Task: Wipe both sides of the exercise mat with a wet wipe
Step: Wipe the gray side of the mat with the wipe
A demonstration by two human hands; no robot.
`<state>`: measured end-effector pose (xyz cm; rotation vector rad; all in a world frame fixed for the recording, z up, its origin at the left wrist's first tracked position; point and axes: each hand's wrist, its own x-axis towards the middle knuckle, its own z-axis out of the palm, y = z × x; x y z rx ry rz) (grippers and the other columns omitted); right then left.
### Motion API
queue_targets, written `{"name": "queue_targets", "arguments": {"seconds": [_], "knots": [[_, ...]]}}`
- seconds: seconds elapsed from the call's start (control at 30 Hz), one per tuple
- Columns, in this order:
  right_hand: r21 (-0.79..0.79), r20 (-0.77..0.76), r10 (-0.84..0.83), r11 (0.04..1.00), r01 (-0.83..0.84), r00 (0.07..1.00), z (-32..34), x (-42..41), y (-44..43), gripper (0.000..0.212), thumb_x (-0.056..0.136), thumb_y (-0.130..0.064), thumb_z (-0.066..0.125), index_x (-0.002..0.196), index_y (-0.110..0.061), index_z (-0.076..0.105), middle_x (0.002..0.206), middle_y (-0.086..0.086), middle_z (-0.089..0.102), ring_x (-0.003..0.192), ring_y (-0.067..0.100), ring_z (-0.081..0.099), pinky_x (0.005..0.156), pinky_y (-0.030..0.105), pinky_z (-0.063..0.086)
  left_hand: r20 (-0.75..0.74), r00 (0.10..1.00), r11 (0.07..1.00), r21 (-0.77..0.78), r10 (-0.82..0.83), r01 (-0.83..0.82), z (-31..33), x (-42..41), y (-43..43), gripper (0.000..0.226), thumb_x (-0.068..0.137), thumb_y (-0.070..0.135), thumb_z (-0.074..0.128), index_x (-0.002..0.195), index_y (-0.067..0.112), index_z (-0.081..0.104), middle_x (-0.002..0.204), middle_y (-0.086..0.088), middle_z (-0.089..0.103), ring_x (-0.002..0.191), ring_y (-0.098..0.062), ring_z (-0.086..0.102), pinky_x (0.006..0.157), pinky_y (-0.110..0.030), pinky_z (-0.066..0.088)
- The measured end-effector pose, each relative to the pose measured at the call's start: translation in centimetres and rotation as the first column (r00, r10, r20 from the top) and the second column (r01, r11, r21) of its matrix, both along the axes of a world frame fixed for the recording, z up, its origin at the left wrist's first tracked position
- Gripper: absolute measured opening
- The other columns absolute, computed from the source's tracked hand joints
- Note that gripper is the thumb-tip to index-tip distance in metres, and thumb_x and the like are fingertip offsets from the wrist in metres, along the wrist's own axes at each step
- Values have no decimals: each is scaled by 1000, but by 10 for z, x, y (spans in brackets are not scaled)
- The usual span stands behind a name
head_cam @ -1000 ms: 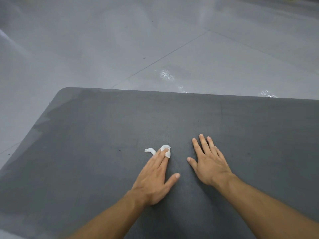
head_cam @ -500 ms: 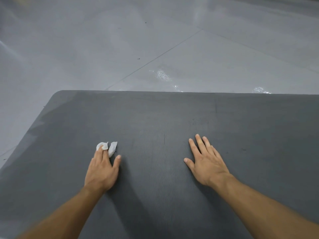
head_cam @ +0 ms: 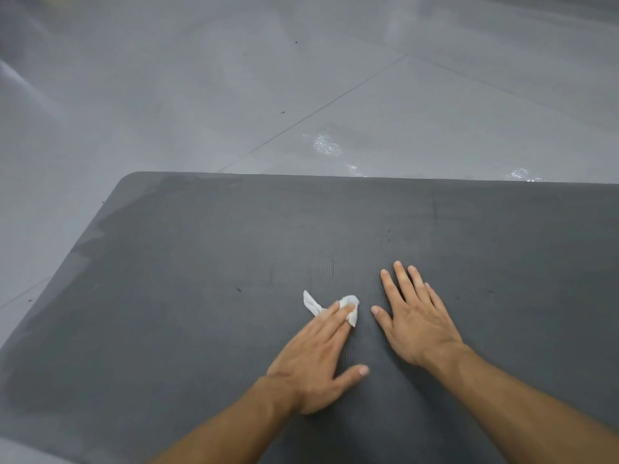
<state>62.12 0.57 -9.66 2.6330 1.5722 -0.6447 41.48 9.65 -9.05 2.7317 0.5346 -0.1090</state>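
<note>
Left hand point(head_cam: 315, 363) and right hand point(head_cam: 418, 323) are both laid flat on the exercise mat point(head_cam: 201, 262), fingers straight, nothing gripped. The crumpled wet wipe point(head_cam: 350, 301) is pressed to the mat under the left fingertips, near the middle of the visible surface and well short of its far edge. Half a second earlier it had been carried out toward the mat's left edge; it has now been swept back to just beside the right hand, which has been kept planted as a brace. A side-to-side stroke is thus indicated. Only the upper face is being wiped; the underside is judged still to be done.
</note>
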Motion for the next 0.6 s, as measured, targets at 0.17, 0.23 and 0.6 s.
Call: {"name": "queue_targets", "arguments": {"seconds": [0.17, 0.23, 0.6], "knots": [[-8, -8, 4, 1000, -4, 1000, 4, 2, 1, 72, 107, -59, 14, 164, -25, -15, 171, -1, -25, 158, 20, -23, 128, 38, -6, 7, 975, 974, 48, 222, -222, -17, -25, 41, 79, 100, 63, 22, 166, 25, 0, 173, 11, -4, 158, -6, -10, 129, -33, 5], [-10, -16, 11, 1000, -11, 1000, 5, 3, 0, 71, 108, -57, 15, 164, -26, -16, 170, -1, -26, 157, 20, -24, 128, 38, -7, 49, 938, 936, 65, 343, -346, -18, -42, 66, 78, 99, 61, 26, 165, 21, 16, 172, 7, 15, 159, -14, 8, 129, -30, 6], [-11, -13, 20, 1000, -20, 1000, -3, 3, 0, 85, 83, -66, -18, 159, -29, -25, 169, -1, -30, 156, 20, -26, 125, 37, -10, 61, 739, 739, 38, 670, -673, -28, -103, 112, 94, 95, 77, 27, 162, 11, 27, 170, -4, 22, 158, -25, 16, 126, -50, 19]]}}
